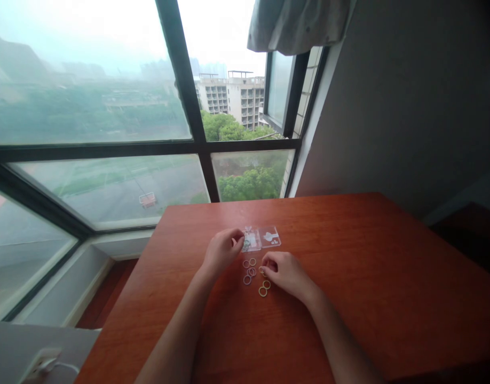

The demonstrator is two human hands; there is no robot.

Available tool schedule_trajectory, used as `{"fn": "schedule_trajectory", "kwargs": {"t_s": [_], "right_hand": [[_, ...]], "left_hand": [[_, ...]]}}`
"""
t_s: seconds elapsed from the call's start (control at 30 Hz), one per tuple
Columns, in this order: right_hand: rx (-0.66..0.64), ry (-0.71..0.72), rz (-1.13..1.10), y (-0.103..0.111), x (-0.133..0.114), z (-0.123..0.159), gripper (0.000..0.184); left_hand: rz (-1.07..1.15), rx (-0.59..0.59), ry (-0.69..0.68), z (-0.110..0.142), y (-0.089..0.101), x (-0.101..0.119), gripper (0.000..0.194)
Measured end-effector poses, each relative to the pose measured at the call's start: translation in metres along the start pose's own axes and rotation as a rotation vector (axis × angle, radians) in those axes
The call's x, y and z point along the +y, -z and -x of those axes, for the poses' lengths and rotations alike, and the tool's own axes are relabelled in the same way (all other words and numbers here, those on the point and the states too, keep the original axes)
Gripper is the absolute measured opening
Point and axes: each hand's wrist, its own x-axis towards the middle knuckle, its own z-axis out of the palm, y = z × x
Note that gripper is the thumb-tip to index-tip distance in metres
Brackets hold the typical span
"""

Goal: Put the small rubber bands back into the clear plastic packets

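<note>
My left hand is at the left side of a small clear plastic box, its thumb and fingers pinched together at the box's edge. Whatever those fingertips hold, if anything, is hidden. Beside the box lies its clear lid, opened out flat, with a white print. Something greenish shows inside the box. My right hand is closed, its fingertips on a small yellow ring. Just below it lie more yellow rings. Several pale and purplish rings are grouped between my hands.
The reddish-brown wooden table extends far to the right of my hands. Behind it are dark-framed windows, with one pane swung outward. A grey curtain hangs above. A wall socket with a plug is at lower left.
</note>
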Motion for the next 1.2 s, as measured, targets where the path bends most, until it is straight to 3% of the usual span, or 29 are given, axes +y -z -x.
{"fn": "schedule_trajectory", "kwargs": {"t_s": [0.2,0.37,0.8,1.07,1.2], "right_hand": [[0.166,0.032,-0.109,-0.001,0.003,-0.005,0.006],[0.274,0.043,-0.150,0.002,0.001,-0.005,0.009],[0.323,0.061,-0.208,0.002,0.000,-0.004,0.013],[0.305,0.049,-0.199,0.004,-0.003,-0.004,0.014],[0.282,0.014,-0.152,0.004,-0.002,-0.005,0.013]], "left_hand": [[0.124,-0.042,-0.065,0.001,-0.004,0.005,0.013],[0.246,-0.159,-0.134,0.004,-0.007,0.017,0.014],[0.283,-0.258,-0.178,0.005,-0.007,0.029,0.013],[0.255,-0.235,-0.169,0.005,-0.006,0.029,0.011],[0.236,-0.054,-0.102,0.001,-0.007,0.017,0.011]]}}
